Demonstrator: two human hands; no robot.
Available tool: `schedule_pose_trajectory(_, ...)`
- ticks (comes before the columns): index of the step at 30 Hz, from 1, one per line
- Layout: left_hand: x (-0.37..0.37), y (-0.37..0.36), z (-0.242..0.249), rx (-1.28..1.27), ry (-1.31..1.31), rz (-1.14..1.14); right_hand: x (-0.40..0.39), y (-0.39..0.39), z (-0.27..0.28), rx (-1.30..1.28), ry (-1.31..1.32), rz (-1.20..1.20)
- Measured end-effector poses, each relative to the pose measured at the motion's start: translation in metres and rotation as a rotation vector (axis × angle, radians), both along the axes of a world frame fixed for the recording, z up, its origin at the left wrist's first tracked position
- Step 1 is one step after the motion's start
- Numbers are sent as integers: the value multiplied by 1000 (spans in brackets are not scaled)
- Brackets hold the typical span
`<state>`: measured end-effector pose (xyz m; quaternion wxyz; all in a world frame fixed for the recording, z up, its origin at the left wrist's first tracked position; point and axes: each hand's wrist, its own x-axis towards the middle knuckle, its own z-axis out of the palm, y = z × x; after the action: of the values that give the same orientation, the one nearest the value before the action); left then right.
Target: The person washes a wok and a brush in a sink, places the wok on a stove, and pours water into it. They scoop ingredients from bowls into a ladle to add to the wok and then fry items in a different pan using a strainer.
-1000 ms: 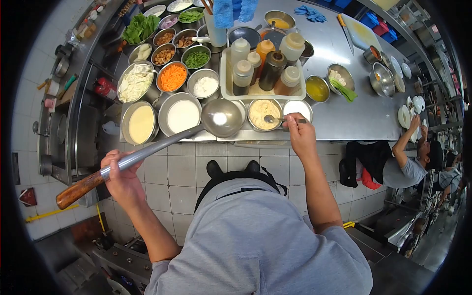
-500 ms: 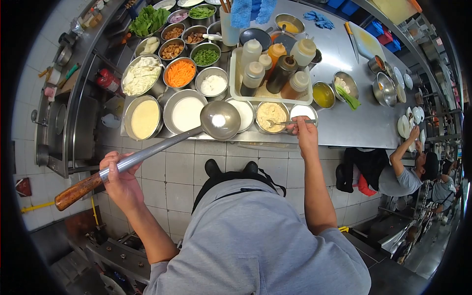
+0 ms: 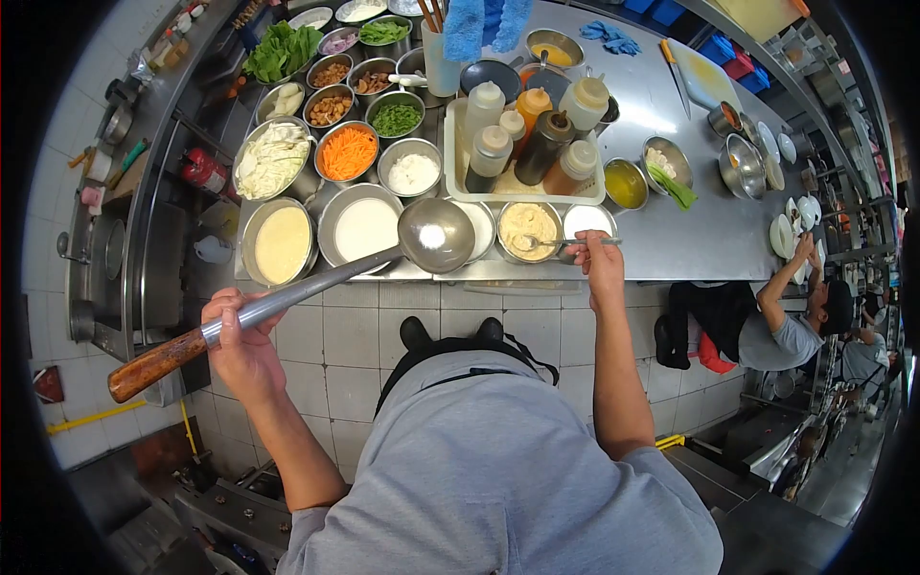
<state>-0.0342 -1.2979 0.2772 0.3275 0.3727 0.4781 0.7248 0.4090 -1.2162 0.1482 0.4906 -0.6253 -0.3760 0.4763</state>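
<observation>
The left hand [image 3: 240, 335] is wrapped in a full grip around the long steel shaft of a large steel ladle with a brown wooden grip [image 3: 278, 302], fingers pressed together just above the wooden part. The ladle bowl, holding a small heap of white powder, hangs over the near edge of the stainless steel counter [image 3: 690, 230], between the round steel pan of white liquid [image 3: 362, 228] and the steel bowl of beige paste [image 3: 528, 228].

The right hand [image 3: 599, 264] pinches the handle end of a small metal spoon [image 3: 565, 242] between thumb and fingertips; the remaining fingers are curled. The spoon head lies in the beige paste, and its handle crosses the small steel bowl of white powder [image 3: 586, 219] at the near edge.

Behind these bowls stands a white plastic tray of squeeze bottles [image 3: 522, 182]. Toward the left end of the counter sit a steel pan of pale yellow batter [image 3: 281, 243], a bowl of shredded orange carrot [image 3: 347, 152] and a bowl of shredded cabbage [image 3: 269, 159].

At the right end of the counter, another person in a grey shirt [image 3: 781, 331] reaches an arm up to the counter edge
</observation>
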Motion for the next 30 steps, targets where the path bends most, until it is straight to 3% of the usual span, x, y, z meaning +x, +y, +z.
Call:
schedule_pose_trajectory(6, 2, 4, -4, -19, 42, 2, -29, 2, 45, 9, 132, 40)
schedule_pose_trajectory(9, 2, 4, -2, -6, 14, -18, -60, 4, 62, 126, 98, 204)
schedule_pose_trajectory(11, -2, 1, -2, 9, -6, -30, -77, 6, 65, 484, -546, 159)
schedule_pose_trajectory(16, -33, -18, 2, 35, 2, 60, -88, 13, 51, 237, -426, 238)
schedule_pose_trajectory(19, -55, -33, 2, 36, 34, 122, -105, 24, 39, 232, -557, 343)
schedule_pose_trajectory(21, -66, -40, 1, 57, 84, 162, -115, 33, 26, 373, -729, 360)
schedule_pose_trajectory(27, -75, -46, 7, 51, 61, 225, -119, 34, 7, 252, -615, 368)
schedule_pose_trajectory(29, -79, -45, 6, 40, 50, 207, -111, 32, -5, 167, -384, 330)
schedule_pose_trajectory(30, -80, -44, 5, 33, 43, 197, -107, 32, -9, 165, -388, 321)
